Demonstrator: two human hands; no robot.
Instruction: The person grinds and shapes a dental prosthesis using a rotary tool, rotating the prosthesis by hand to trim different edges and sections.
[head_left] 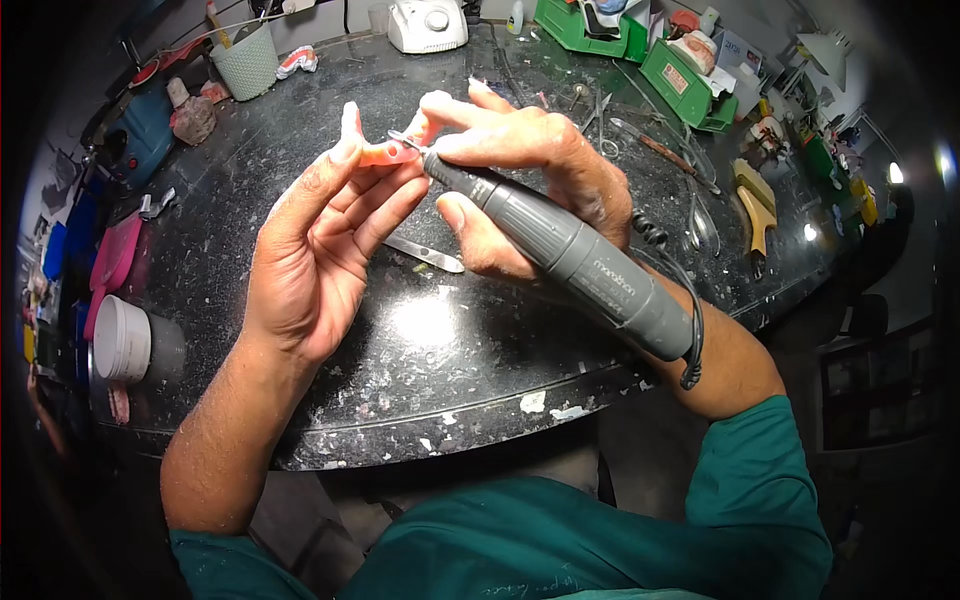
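My right hand (pixel 545 145) is closed around a dark grey rotary handpiece (pixel 590 262), with a coiled black cord at its rear end. The tool slants up and left, and its tip meets a small pink piece (pixel 393 153), apparently part of a denture. Between the fingertips of my left hand (pixel 318 235) this piece is pinched, palm turned up. Fingers of both hands partly cover it, so its full shape is hidden. A flat metal blade (pixel 425 253) lies on the black speckled table (pixel 400 370) just below my hands.
A white control box (pixel 428 25) with a dial stands at the far edge. Green bins (pixel 688 85) are at the back right, near scissors (pixel 603 125), a knife (pixel 665 152) and a brush (pixel 757 215). On the left are a white tub (pixel 122 340), a pink dustpan-like item (pixel 115 255) and a woven basket (pixel 246 65).
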